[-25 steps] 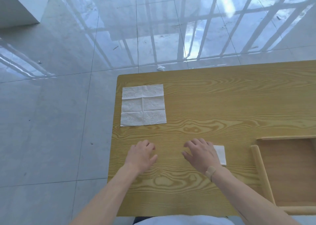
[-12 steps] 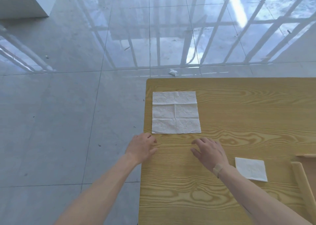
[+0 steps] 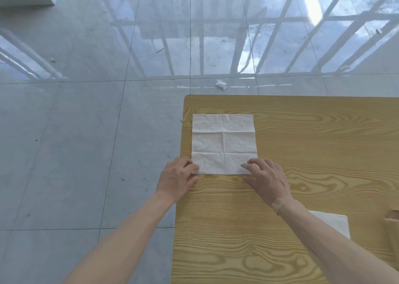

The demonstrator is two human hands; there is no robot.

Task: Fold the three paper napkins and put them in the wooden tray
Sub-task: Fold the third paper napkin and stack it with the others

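Both forearms are bare; a tan band (image 3: 278,206) circles the right wrist.

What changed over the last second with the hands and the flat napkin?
Both hands reached forward from bare tabletop to the unfolded napkin: the left hand now touches its near left corner, the right hand its near right corner. No grip or lift is visible yet. The napkin lies flat as before; the folded napkin stays on the table, right hand off it.
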